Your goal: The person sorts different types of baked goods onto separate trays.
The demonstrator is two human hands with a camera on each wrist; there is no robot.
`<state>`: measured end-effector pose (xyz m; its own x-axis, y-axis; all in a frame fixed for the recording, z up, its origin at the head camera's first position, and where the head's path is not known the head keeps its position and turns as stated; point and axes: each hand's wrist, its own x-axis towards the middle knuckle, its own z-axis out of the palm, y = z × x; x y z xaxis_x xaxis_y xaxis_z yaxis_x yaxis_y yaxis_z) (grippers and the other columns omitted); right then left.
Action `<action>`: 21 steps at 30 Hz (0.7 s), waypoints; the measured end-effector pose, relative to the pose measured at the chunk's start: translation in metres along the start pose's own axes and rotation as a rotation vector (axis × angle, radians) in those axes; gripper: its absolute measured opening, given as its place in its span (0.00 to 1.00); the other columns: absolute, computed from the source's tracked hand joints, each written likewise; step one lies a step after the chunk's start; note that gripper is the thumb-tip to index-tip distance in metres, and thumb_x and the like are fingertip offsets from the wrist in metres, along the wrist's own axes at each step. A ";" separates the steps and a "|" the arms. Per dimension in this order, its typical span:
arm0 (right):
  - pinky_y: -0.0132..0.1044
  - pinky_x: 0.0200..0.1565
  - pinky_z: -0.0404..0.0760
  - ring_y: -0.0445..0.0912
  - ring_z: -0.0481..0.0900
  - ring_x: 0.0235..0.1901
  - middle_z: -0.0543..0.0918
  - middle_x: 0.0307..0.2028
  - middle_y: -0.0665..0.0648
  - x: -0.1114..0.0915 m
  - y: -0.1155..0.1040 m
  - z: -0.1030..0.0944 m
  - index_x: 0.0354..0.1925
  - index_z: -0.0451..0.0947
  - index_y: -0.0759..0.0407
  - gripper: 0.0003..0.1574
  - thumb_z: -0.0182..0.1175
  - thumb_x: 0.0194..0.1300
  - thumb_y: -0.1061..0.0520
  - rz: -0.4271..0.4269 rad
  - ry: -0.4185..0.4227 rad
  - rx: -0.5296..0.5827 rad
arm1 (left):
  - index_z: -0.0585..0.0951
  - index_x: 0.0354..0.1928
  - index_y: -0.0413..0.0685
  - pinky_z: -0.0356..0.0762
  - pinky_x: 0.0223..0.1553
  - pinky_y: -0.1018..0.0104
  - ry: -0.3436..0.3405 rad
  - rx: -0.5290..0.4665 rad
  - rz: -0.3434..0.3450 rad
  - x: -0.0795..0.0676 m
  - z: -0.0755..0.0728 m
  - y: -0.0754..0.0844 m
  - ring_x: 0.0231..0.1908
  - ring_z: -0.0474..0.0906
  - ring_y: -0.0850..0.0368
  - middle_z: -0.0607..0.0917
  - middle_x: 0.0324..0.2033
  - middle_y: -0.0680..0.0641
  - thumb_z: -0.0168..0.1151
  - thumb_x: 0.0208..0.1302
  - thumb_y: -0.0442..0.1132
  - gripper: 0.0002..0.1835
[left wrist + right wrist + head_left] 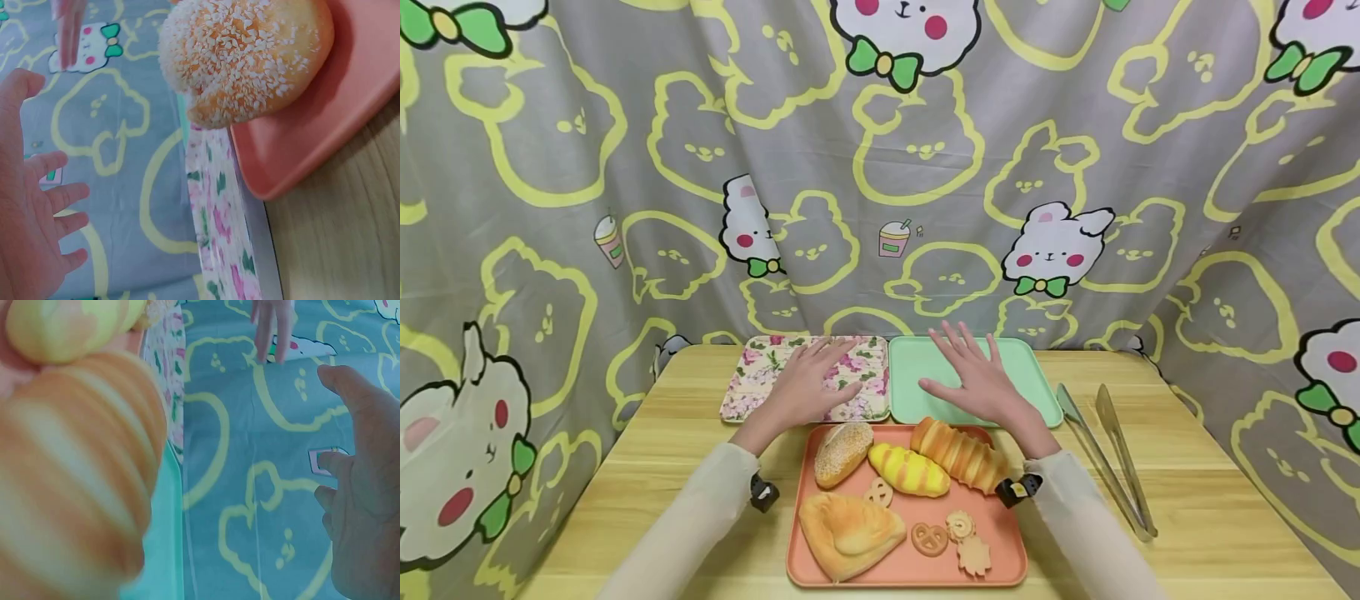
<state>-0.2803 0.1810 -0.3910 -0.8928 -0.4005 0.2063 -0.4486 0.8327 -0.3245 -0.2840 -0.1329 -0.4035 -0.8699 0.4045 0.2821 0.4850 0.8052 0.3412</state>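
My left hand [808, 385] hovers over the floral tray [748, 392], its fingers spread and holding nothing. Over the mint green tray [910, 404] my right hand [977, 379] is likewise spread out with nothing in it. Nearer to me lies a coral tray [925, 577] of breads and cookies. At its back left sits a seeded bread roll [842, 454], large in the left wrist view. A yellow striped bread [910, 471] lies beside it, and a ridged brown bread [958, 454] is at the back right, close to my right wrist.
A folded, triangular bread [850, 533] fills the coral tray's front left. Pretzel cookies [929, 539], a round cookie [960, 525] and a leaf-shaped cookie [973, 556] lie there too. Metal tongs [1112, 458] rest on the wooden table [1210, 500] at right. A patterned curtain [925, 200] hangs behind.
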 end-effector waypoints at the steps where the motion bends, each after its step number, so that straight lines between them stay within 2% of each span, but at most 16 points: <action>1: 0.66 0.75 0.24 0.54 0.32 0.82 0.41 0.83 0.52 -0.003 0.003 -0.003 0.82 0.41 0.39 0.57 0.55 0.68 0.26 0.007 0.006 0.001 | 0.63 0.78 0.61 0.47 0.76 0.33 0.012 -0.020 -0.006 -0.003 -0.002 -0.002 0.77 0.58 0.39 0.69 0.75 0.45 0.59 0.66 0.64 0.41; 6: 0.67 0.75 0.27 0.57 0.34 0.82 0.42 0.83 0.55 -0.021 0.023 -0.016 0.82 0.43 0.40 0.57 0.56 0.68 0.27 0.044 0.047 -0.015 | 0.67 0.75 0.59 0.66 0.67 0.33 0.020 -0.156 -0.089 -0.020 -0.007 -0.014 0.68 0.72 0.40 0.77 0.68 0.45 0.64 0.66 0.58 0.38; 11: 0.71 0.74 0.30 0.62 0.36 0.81 0.46 0.82 0.61 -0.044 0.052 -0.027 0.82 0.44 0.42 0.56 0.57 0.68 0.29 0.088 0.090 -0.018 | 0.72 0.71 0.51 0.80 0.52 0.44 -0.040 -0.275 -0.141 -0.034 -0.007 -0.028 0.53 0.82 0.43 0.86 0.49 0.44 0.67 0.65 0.51 0.34; 14: 0.74 0.72 0.30 0.65 0.34 0.81 0.45 0.81 0.64 -0.058 0.070 -0.035 0.82 0.44 0.44 0.56 0.57 0.69 0.30 0.128 0.097 0.003 | 0.77 0.65 0.47 0.83 0.44 0.54 -0.083 -0.337 -0.167 -0.041 -0.006 -0.036 0.44 0.84 0.49 0.87 0.40 0.46 0.71 0.62 0.47 0.30; 17: 0.77 0.70 0.29 0.67 0.31 0.80 0.42 0.81 0.66 -0.073 0.086 -0.043 0.83 0.41 0.46 0.56 0.55 0.71 0.30 0.188 0.082 0.037 | 0.79 0.60 0.42 0.82 0.37 0.61 -0.131 -0.410 -0.195 -0.047 -0.007 -0.043 0.36 0.85 0.52 0.87 0.35 0.46 0.73 0.60 0.43 0.27; 21: 0.80 0.67 0.30 0.73 0.31 0.78 0.40 0.80 0.71 -0.091 0.107 -0.052 0.83 0.39 0.49 0.58 0.53 0.71 0.29 0.268 0.046 0.032 | 0.78 0.57 0.35 0.82 0.31 0.61 -0.213 -0.558 -0.223 -0.051 -0.008 -0.050 0.29 0.84 0.50 0.87 0.33 0.41 0.69 0.61 0.35 0.23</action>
<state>-0.2452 0.3264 -0.3971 -0.9773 -0.1493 0.1502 -0.1984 0.8937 -0.4024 -0.2635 -0.1969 -0.4280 -0.9259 0.3774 -0.0147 0.2138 0.5558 0.8034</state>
